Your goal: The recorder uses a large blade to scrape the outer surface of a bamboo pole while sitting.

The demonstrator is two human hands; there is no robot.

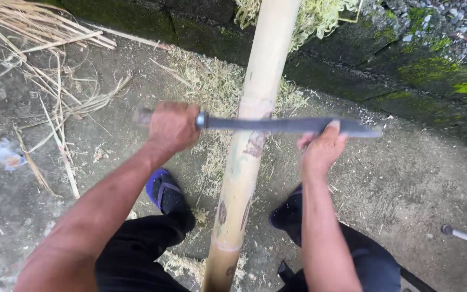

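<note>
Long dark blade [282, 125], laid crosswise against pale bamboo pole [252, 130]; the pole runs from between the knees up to a mossy stone wall [406, 70]. Handle is gripped in closed left hand [171, 127]; blade's far end is pinched by right hand [322, 148]. Shavings [212, 81] scattered on concrete ground [406, 189].

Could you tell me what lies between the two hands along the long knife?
In the head view, the bamboo pole stands between the left hand and right hand; the knife blade lies across it.
</note>
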